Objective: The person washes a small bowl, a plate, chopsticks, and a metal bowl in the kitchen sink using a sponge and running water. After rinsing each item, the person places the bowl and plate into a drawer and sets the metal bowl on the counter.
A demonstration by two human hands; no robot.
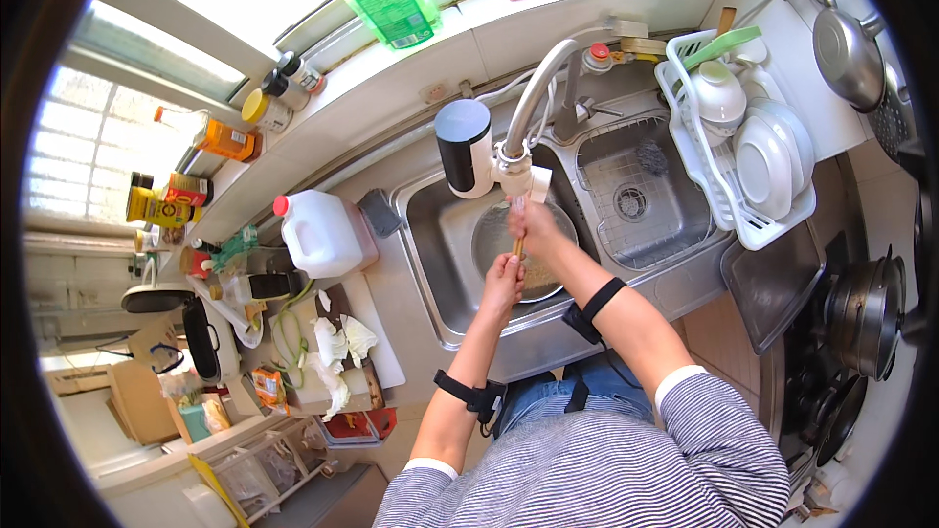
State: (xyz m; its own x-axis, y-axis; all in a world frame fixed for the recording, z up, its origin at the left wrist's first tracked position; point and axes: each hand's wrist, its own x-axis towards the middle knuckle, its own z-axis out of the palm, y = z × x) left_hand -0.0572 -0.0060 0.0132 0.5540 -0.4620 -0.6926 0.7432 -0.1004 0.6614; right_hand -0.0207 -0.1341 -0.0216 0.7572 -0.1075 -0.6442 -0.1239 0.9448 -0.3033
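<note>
Both my hands meet over the left sink basin (433, 264), below the white tap-mounted heater nozzle (513, 169). A thin wooden stick-like piece (519, 246), possibly chopsticks, runs between them. My left hand (505, 283) grips its lower end with curled fingers. Just above, my right hand (535, 226) closes around the upper part and is blurred. Water seems to fall from the nozzle onto the right hand. Beneath the hands, a round metal pan (488, 235) sits in the basin, with cloudy liquid or pale bits inside, partly hidden by my hands.
The curved metal faucet (539, 88) arches above the basin. On the right are a second basin with a wire rack (645, 235) and a white dish rack (697, 154) of bowls and plates. At left stand a plastic jug (323, 235) and cabbage leaves (330, 345) beside a knife handle (374, 385).
</note>
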